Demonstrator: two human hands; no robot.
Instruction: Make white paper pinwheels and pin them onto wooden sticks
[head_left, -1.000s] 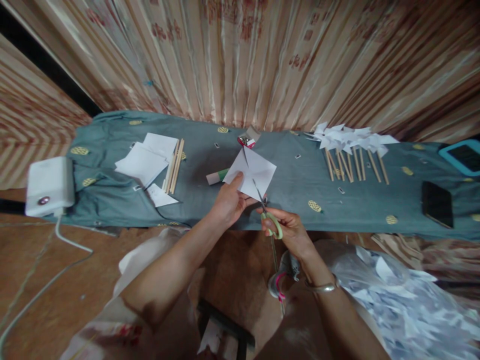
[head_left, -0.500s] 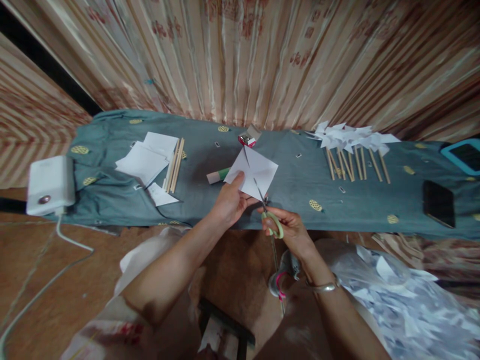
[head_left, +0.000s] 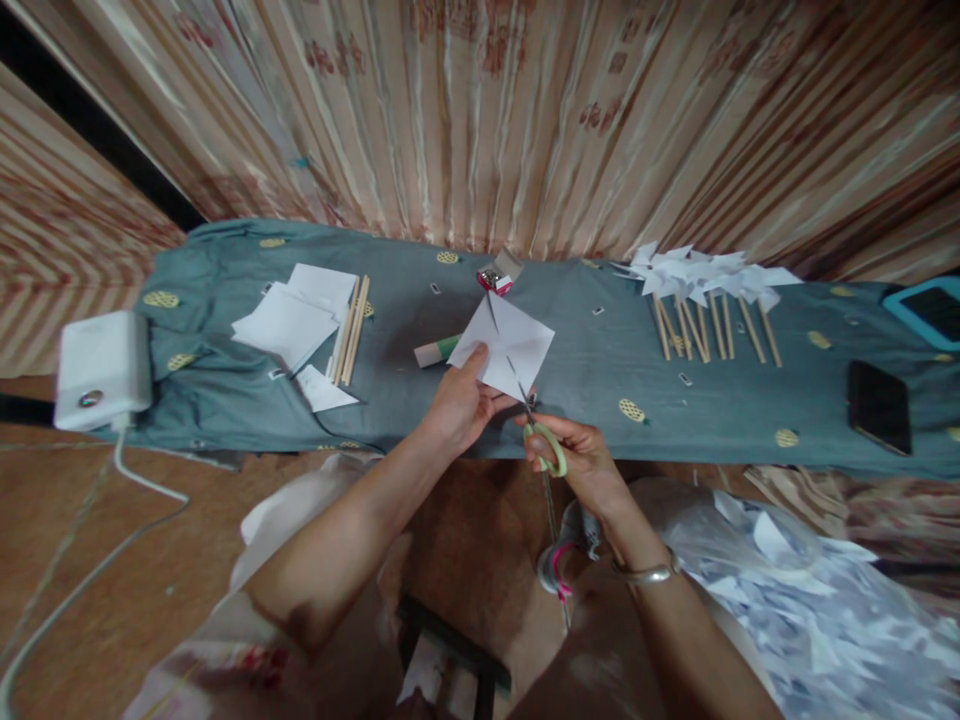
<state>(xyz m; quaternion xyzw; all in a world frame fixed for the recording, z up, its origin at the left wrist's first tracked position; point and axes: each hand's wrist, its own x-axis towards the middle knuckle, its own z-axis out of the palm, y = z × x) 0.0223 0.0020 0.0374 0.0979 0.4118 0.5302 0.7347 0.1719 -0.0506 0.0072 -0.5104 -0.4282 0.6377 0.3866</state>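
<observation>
A white square sheet of paper (head_left: 521, 345) is pinched by my left hand (head_left: 466, 400), thumb on top and fingers underneath. One slit runs in from its far corner. My right hand (head_left: 577, 455) is closed around the pale green handles of a pair of scissors (head_left: 549, 450). Their blades lie on the sheet's near corner, pointing towards its middle. Behind the sheet, partly covered by it, is a green and white tube (head_left: 435, 351). Just past the far corner sits a small open red box (head_left: 493, 281) with shiny bits inside.
White paper sheets (head_left: 281, 325) and thin wooden sticks (head_left: 351, 335) lie on the left of the cloth-covered table (head_left: 420, 420). Several paper pinwheels (head_left: 697, 275) lie at the right, near a dark phone (head_left: 877, 408). A white power bank (head_left: 103, 370) is at the left end; a bag of pinwheels (head_left: 817, 600) stands below.
Hardly anything differs. The scissor blades reach very slightly further into the paper, and both hands stay in place.
</observation>
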